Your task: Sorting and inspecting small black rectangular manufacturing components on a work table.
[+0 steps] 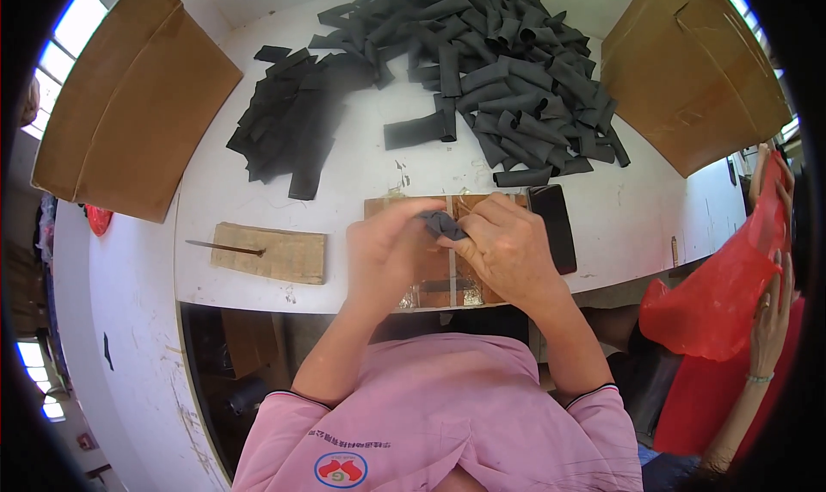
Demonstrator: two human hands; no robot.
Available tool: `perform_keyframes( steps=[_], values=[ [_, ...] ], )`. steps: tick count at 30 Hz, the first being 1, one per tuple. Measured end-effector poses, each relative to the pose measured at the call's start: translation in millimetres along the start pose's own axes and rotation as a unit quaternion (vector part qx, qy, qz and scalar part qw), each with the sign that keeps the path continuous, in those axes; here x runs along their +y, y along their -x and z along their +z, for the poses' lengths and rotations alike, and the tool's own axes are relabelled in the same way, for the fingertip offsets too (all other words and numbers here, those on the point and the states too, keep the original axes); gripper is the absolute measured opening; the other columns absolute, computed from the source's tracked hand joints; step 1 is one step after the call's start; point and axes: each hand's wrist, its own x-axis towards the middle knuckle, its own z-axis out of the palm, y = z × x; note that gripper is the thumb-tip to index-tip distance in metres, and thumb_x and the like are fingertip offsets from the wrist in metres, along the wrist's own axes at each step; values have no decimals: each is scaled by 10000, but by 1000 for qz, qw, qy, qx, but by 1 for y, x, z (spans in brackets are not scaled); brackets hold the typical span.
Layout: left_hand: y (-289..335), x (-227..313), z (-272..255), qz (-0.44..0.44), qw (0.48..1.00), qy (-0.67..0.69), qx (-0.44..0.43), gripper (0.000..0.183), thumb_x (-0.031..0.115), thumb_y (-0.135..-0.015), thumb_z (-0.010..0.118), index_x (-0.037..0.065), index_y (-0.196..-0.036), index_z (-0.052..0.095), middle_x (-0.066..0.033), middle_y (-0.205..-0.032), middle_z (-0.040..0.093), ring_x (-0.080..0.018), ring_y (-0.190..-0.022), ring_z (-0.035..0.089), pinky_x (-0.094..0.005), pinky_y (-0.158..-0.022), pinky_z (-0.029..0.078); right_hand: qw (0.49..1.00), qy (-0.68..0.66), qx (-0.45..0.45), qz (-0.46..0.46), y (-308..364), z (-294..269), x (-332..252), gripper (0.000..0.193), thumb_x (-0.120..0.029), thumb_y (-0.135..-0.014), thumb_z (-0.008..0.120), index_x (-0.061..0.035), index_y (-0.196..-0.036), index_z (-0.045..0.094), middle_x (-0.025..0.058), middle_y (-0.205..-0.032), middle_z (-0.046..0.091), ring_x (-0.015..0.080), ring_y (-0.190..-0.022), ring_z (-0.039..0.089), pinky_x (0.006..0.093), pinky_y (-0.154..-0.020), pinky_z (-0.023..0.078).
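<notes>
Working a bunched-up dark grey piece (443, 225) over the brown board (436, 266) on my worktop (258, 204), right hand (509, 244) pinching it, left hand (379, 255) up at its other end but too blurry to tell if it's gripping. I'd go for a snug pinch, nice and easy, so it doesn't slip tbh.

The pink short-sleeved shirt (413, 389) has dark-edged cuffs (594, 391) and a blue-ringed, red-and-white oval badge (341, 470).
</notes>
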Motion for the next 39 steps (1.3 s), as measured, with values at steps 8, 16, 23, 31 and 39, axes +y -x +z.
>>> perform_keyframes(
  steps=[8,16,23,31,39],
  values=[
    [3,-10,18,37,999,-16,36,144,9,-843,469,-36,-935,570,-90,-818,623,-120,-773,577,-229,-703,457,998,-48,33,23,12,17,9,232,-228,-665,651,-22,-623,552,51,-569,503,205,-557,503,318,-477,413],
    [5,-18,8,-79,982,131,108,99,27,-805,545,-36,-876,575,-64,-800,597,-105,-733,549,-224,-682,426,999,-31,31,-28,3,17,8,268,-232,-663,647,-31,-576,494,58,-564,473,216,-548,489,337,-478,399],
    [1,-7,12,-54,968,245,-17,223,85,-778,595,-25,-968,555,-142,-932,583,-151,-854,561,-281,-806,436,992,-112,51,28,14,24,10,205,-182,-682,640,-20,-630,526,82,-582,482,244,-555,492,346,-472,397],
    [-7,-14,17,44,991,82,-95,90,40,-753,611,-26,-808,582,-44,-834,561,-84,-716,504,-192,-605,393,979,-178,100,20,33,53,16,160,-156,-761,570,3,-747,558,127,-624,527,289,-563,531,355,-488,418],
    [-9,-9,16,21,993,8,-115,80,38,-745,606,-17,-801,588,-52,-797,580,-103,-693,518,-222,-612,413,970,-221,79,57,38,50,19,160,-144,-789,538,11,-750,547,140,-636,527,315,-590,536,370,-510,424]
  ],
)
